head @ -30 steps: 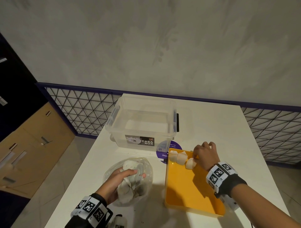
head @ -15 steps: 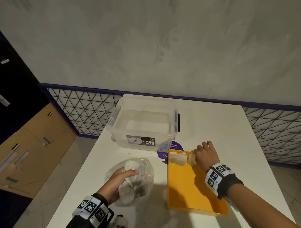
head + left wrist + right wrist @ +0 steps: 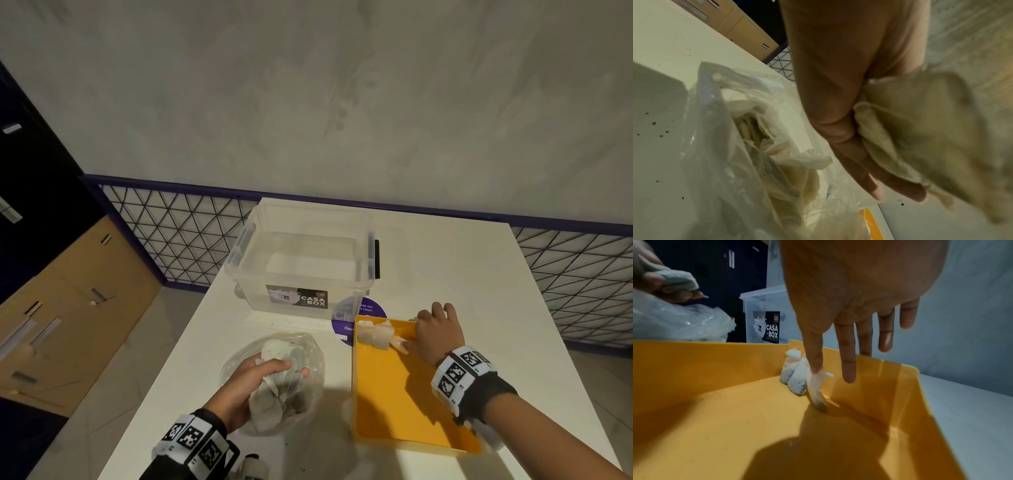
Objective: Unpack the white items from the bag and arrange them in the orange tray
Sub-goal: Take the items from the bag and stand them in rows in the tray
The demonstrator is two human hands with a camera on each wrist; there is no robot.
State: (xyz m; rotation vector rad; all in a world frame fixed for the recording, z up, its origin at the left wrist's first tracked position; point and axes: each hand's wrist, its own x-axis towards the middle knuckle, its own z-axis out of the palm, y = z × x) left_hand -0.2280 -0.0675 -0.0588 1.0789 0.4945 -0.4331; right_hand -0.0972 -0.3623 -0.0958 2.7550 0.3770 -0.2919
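Observation:
The orange tray (image 3: 394,394) (image 3: 735,402) lies on the white table to my right. Two white pouches (image 3: 371,334) (image 3: 793,374) stand in its far left corner. A third pouch (image 3: 399,342) (image 3: 816,386) leans beside them. My right hand (image 3: 433,334) (image 3: 846,345) hovers over that corner with straight fingers, and one fingertip touches the third pouch's top. My left hand (image 3: 263,371) (image 3: 838,113) grips a bunch of white pouches (image 3: 270,387) (image 3: 910,129) just above the clear plastic bag (image 3: 310,353) (image 3: 735,146), which holds more of them.
A clear lidless storage box (image 3: 298,274) (image 3: 764,305) stands behind the bag and tray, with a purple round sticker (image 3: 356,313) in front of it. The table's left edge drops to the floor, and a mesh fence runs behind the table.
My right hand carried the third pouch to the far corner, set it beside the other two and straightened its fingers. My left hand kept its grip over the bag.

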